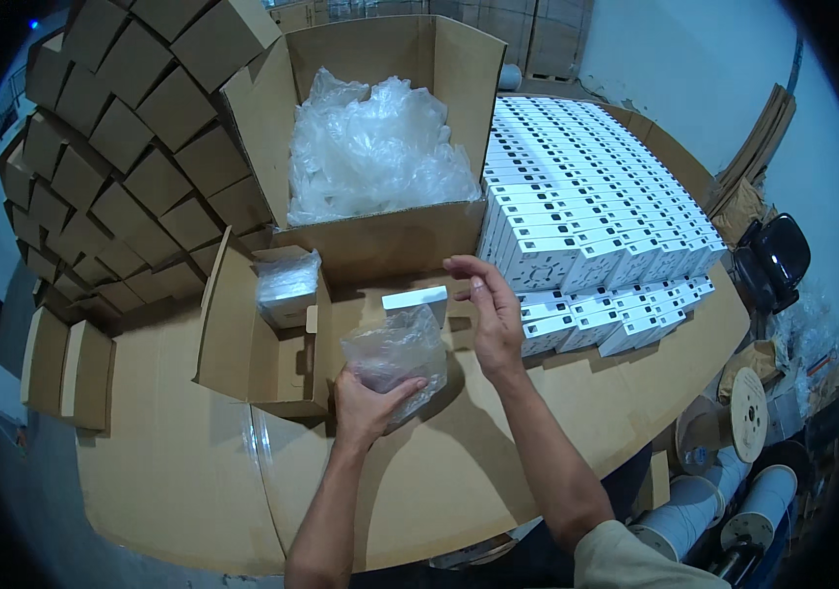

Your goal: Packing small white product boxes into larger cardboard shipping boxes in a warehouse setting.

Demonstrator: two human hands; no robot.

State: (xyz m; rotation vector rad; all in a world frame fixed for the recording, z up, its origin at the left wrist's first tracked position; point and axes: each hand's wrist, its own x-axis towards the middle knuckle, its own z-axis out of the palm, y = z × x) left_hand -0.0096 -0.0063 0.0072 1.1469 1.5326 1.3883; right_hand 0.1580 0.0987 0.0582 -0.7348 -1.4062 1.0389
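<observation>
Left hand (366, 402) low over the cardboard-covered worktop (174, 461), fingers curled shut around the lower edge of a clear plastic bag (395, 355), thumb across its front. Bag bulging upward from the fingers, crumpled, translucent; contents not clear through the film. Right hand (488, 314) up and to the right of the bag, fingers spread and slightly bent, palm toward the bag, gripping nothing; index and thumb just beside the bag's upper right edge, contact impossible to confirm. Small white box (416, 301) lying flat just beyond the bag, between the tips of the right fingers and the left ones. Left of the left fingers, a small open brown carton (243, 344) with flaps up, holding one bagged white box (287, 285) in its far corner. Beyond both hands, a large open carton (380, 240) filled with loose clear plastic bags (375, 147). Right of the right fingers, a dense block of stacked white boxes (586, 196), rows on end, lower rows reaching almost to the right wrist. Far left of the left fingers, a wall of stacked closed brown cartons (115, 167). Well to the right past the worktop edge, cable spools (748, 412) and a dark chair (778, 255). Both forearms bare, entering from the lower edge.
</observation>
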